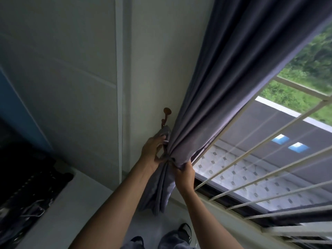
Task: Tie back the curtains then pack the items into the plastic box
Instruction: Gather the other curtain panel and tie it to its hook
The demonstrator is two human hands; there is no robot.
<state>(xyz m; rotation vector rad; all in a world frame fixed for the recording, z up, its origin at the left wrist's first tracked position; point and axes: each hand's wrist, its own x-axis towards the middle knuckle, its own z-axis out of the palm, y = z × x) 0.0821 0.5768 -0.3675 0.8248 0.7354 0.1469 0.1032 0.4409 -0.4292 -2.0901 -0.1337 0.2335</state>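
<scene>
The grey curtain (206,112) is gathered into a bunch beside the wall hook (166,114), left of the barred window (260,153). The tieback strap (164,132) is pinched by the left hand (152,150) near the hook, presumably for looping, while the bunch is clamped by the right hand (185,174).

Both hands raised — left hand (152,150) and right hand (185,175) clenched.

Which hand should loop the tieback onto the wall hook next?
Probably the left hand: it already holds the tieback just below the hook. The right hand is lower, gripping the gathered curtain on the window side.
</scene>
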